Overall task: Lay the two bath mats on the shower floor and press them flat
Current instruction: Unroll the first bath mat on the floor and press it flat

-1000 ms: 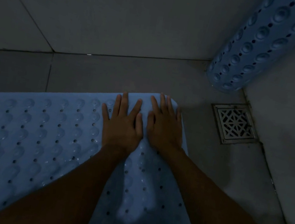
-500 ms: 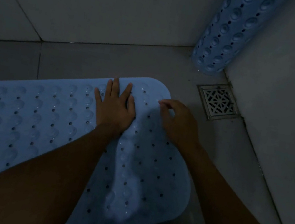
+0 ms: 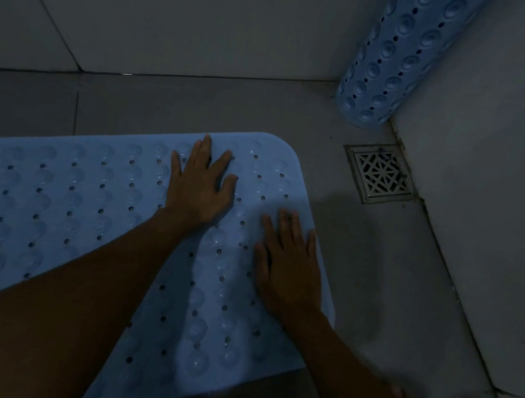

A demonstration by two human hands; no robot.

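- Shower floor (image 3: 395, 290): grey tile, dim light. Back wall (image 3: 182, 4) and rt wall (image 3: 505, 152) meet at a corner upper rt.
- Flat bath mat (image 3: 43, 214): pale blue w/ rows of holes & round bumps. Lies spread on the floor and runs off the frame's left edge. Its rounded far-rt corner is near the drain, not touching. A paler band runs lengthwise btwn the forearms; can't tell if it's a raised wrinkle.
- Rolled bath mat (image 3: 407, 49): same blue, rolled into a tube. Stands tilted in the wall corner, lower end on the floor, well apart from the flat mat.
- Left hand (image 3: 199, 184): palm down on the flat mat close to its far edge, fingers straight & spread, holding nothing.
- Right hand (image 3: 288, 265): also flat, palm down, fingers straight, by the mat's rt edge. Sits nearer the camera than the left; the two are apart.
- Floor drain (image 3: 380, 173): square metal grate against the rt wall, btwn rolled mat & flat mat's corner.
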